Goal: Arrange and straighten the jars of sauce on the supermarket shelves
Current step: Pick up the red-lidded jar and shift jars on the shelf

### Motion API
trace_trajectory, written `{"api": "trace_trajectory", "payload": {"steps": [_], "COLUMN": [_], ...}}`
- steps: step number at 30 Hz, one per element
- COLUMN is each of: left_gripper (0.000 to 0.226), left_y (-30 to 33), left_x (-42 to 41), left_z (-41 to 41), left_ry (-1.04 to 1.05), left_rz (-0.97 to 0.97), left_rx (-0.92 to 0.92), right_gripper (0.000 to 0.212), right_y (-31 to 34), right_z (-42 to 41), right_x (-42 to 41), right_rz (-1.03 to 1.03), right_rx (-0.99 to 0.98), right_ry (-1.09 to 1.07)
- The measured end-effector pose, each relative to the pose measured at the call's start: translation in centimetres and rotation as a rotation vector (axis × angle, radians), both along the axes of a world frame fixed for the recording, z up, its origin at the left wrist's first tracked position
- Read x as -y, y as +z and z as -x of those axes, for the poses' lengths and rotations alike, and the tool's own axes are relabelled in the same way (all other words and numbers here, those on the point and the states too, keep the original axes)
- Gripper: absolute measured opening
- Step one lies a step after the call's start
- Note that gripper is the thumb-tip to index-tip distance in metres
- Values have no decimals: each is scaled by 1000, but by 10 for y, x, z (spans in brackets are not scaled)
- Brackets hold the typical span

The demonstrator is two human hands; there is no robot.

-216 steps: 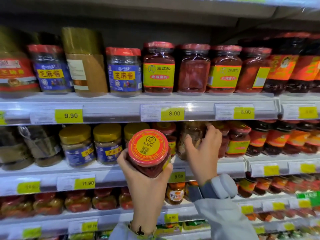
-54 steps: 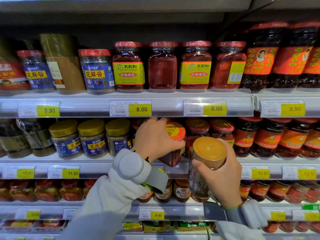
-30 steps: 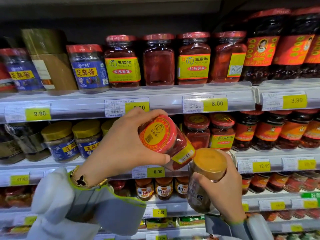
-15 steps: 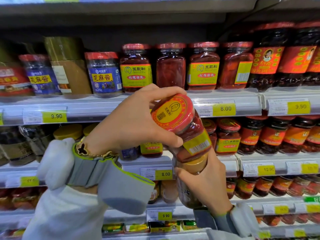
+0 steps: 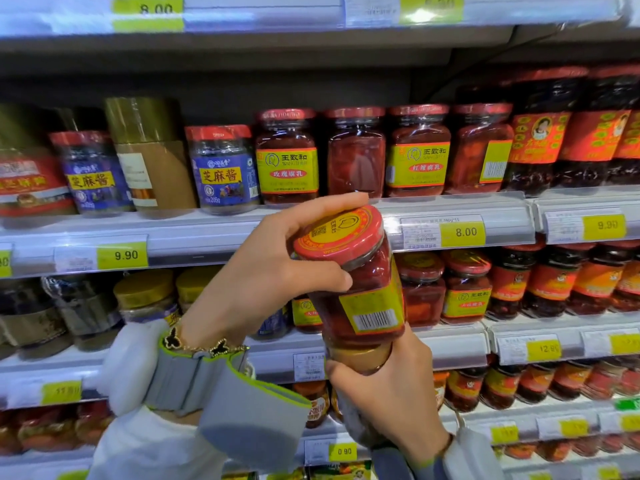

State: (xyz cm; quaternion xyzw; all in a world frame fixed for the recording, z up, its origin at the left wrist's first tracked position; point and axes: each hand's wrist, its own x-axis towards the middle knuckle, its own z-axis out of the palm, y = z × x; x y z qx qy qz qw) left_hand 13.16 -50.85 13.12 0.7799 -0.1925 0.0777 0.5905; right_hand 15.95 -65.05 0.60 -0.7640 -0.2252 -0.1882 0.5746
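Observation:
My left hand grips a red-lidded jar of red bean curd by its lid and neck, in front of the 8.00 shelf edge. The jar tilts a little, its barcode label facing me. Right below it, my right hand holds a gold-lidded jar; only the gold lid and a bit of glass show. The red jar's base sits over that gold lid. On the shelf above stands a row of matching red-lidded jars, some with labels turned sideways.
Blue-labelled sesame paste jars and a brown tin stand at upper left. Dark chilli sauce jars fill the upper right. Gold-lidded jars line the middle shelf left, red jars its right. Price rails front each shelf.
My left hand has raised the red-lidded jar from the middle shelf up to the 8.00 rail. The gold-lidded jar in my right hand now sits hidden beneath it.

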Motion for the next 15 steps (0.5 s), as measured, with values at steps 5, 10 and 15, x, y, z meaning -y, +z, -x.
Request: {"api": "trace_trajectory", "payload": {"steps": [5, 10, 15], "left_gripper": [68, 79, 84], "left_y": [-14, -22, -34], "left_x": [14, 30, 34], "left_z": [4, 9, 9], "left_ry": [294, 509, 539], "left_rz": [35, 220, 435], "left_rx": [156, 305, 317], "right_gripper": [60, 64, 72], "right_y": [7, 12, 13], "right_z": [3, 7, 14], "right_x": [-8, -13, -13], "right_rz": [-3, 5, 7], "right_rx": [62, 105, 116], "right_ry": [-27, -37, -24]}}
